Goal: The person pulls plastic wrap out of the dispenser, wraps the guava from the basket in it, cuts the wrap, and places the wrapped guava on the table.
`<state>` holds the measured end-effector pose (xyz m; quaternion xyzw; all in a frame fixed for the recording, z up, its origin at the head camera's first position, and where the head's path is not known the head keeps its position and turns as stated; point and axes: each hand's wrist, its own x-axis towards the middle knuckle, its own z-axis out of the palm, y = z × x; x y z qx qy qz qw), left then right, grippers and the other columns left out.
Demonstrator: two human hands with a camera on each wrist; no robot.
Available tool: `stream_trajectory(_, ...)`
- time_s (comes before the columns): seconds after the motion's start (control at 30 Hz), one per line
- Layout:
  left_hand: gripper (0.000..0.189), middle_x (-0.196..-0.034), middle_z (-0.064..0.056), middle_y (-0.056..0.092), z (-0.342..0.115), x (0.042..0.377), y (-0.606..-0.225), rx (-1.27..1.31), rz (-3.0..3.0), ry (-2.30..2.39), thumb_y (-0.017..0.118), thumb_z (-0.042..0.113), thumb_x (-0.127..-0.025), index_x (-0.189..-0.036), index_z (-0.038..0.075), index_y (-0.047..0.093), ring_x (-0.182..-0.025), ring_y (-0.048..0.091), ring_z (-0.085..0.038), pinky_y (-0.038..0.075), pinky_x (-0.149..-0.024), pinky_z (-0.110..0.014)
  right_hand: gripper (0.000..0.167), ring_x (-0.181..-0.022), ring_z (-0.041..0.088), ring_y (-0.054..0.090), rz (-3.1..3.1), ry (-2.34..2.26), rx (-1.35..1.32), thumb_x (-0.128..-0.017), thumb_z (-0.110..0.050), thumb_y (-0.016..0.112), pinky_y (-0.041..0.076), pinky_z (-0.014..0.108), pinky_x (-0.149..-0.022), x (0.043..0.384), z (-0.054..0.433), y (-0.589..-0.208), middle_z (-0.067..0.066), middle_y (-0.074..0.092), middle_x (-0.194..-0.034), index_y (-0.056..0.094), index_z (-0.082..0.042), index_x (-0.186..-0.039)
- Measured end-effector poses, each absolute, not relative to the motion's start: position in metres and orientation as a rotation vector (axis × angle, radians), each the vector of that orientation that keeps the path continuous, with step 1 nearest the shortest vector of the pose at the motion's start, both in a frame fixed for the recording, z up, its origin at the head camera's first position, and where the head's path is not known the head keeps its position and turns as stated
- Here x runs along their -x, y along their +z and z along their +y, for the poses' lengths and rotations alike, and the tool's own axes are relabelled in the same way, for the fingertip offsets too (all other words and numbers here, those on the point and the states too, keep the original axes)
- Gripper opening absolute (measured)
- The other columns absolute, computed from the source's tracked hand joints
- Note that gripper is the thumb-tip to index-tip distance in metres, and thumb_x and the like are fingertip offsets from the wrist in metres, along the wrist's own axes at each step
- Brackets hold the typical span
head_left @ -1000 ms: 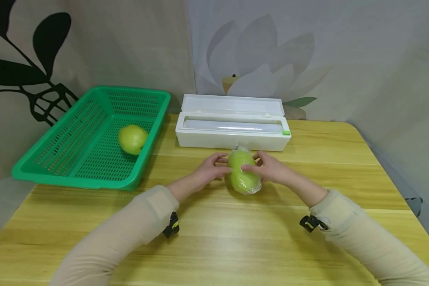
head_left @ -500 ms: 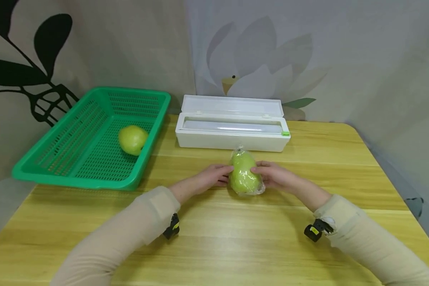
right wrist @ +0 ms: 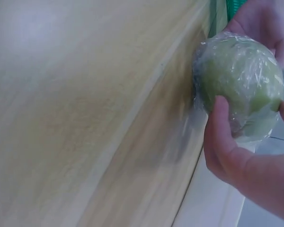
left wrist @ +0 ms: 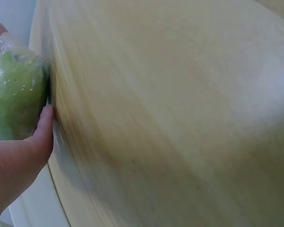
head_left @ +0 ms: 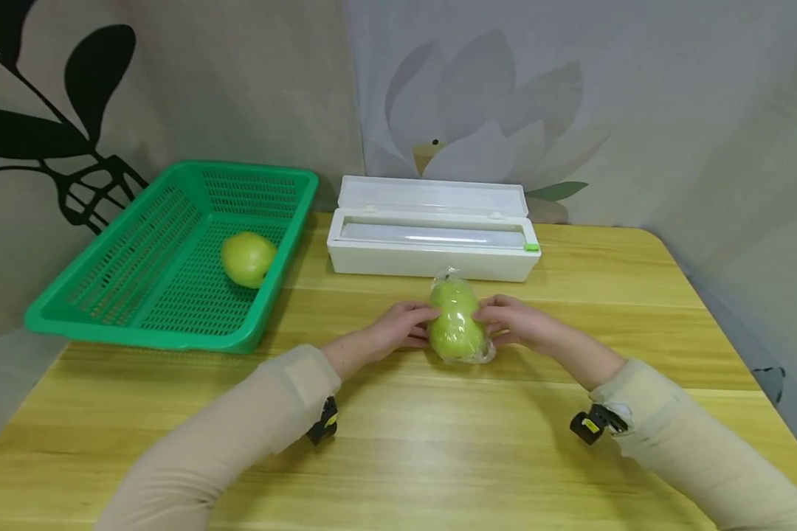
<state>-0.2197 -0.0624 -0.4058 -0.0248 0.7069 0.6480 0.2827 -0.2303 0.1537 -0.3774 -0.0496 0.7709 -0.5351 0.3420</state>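
A green pear [head_left: 454, 317] in clear cling film sits on the table in the head view, its film-gathered top towards the white box. My left hand [head_left: 398, 328] holds its left side, thumb on the fruit and fingers lower down. From the right, my right hand [head_left: 521, 324] grips it between thumb and fingers. Loose film sticks out at the lower right. In the right wrist view the wrapped pear [right wrist: 244, 85] lies between both hands, with the right thumb and a finger pressed to it. The left wrist view shows only part of the pear [left wrist: 16, 92] beside the left hand [left wrist: 19, 165].
Behind the pear stands a white cling film box [head_left: 432, 259], lid raised, a film roll inside and a green slider at its right end. At the left, a green basket [head_left: 139, 339] holds a yellow-green fruit [head_left: 247, 259]. The wooden table [head_left: 398, 457] ends at a curtain.
The pear has shifted slightly to the right. My right hand has moved right and a little lower along it; my left hand has changed its grip, fingers now lower.
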Motion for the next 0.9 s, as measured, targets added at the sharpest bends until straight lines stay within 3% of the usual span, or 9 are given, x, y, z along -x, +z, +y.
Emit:
stream_trajectory(0.3, 0.052, -0.121, -0.025, 0.053, -0.057, 0.218, -0.408, 0.127, 1.833, 1.81, 0.055, 0.02, -0.093, -0.135, -0.004, 0.034, -0.089, 0.061, -0.022, 0.054, -0.087, -0.038, 0.06, -0.084, 0.007, 0.057, 1.909, -1.476, 0.116, -0.097, -0.02, 0.039, 0.052, 0.025, -0.081, 0.228, 0.164, -0.383, 0.001, 0.053, -0.102, 0.018, 0.012, -0.142)
stream_trajectory(0.53, 0.053, -0.123, -0.025, 0.05, -0.051, 0.213, -0.406, 0.093, 1.83, 1.877, 0.057, 0.02, -0.091, -0.133, -0.003, 0.033, -0.092, 0.061, -0.025, 0.055, -0.084, -0.039, 0.052, -0.085, 0.009, 0.055, 1.843, -1.557, 0.098, -0.097, -0.019, 0.038, 0.052, 0.019, -0.074, 0.221, 0.163, -0.38, 0.003, 0.05, -0.104, 0.029, 0.015, -0.134)
stream_trajectory(0.73, 0.054, -0.127, -0.021, 0.046, -0.049, 0.214, -0.401, 0.098, 1.827, 1.904, 0.057, 0.022, -0.091, -0.134, 0.0, 0.033, -0.099, 0.059, -0.027, 0.055, -0.084, -0.037, 0.059, -0.085, 0.008, 0.057, 1.831, -1.569, 0.111, -0.097, -0.02, 0.039, 0.052, 0.018, -0.075, 0.22, 0.164, -0.373, 0.001, 0.053, -0.101, 0.019, 0.015, -0.14)
stream_trajectory(0.9, 0.048, -0.127, -0.019, 0.047, -0.045, 0.218, -0.392, 0.1, 1.815, 1.96, 0.054, 0.017, -0.091, -0.134, 0.002, 0.036, -0.093, 0.057, -0.022, 0.055, -0.085, -0.038, 0.061, -0.085, 0.007, 0.059, 1.861, -1.585, 0.115, -0.097, -0.022, 0.04, 0.053, 0.019, -0.074, 0.222, 0.167, -0.362, -0.002, 0.055, -0.1, 0.018, 0.014, -0.141)
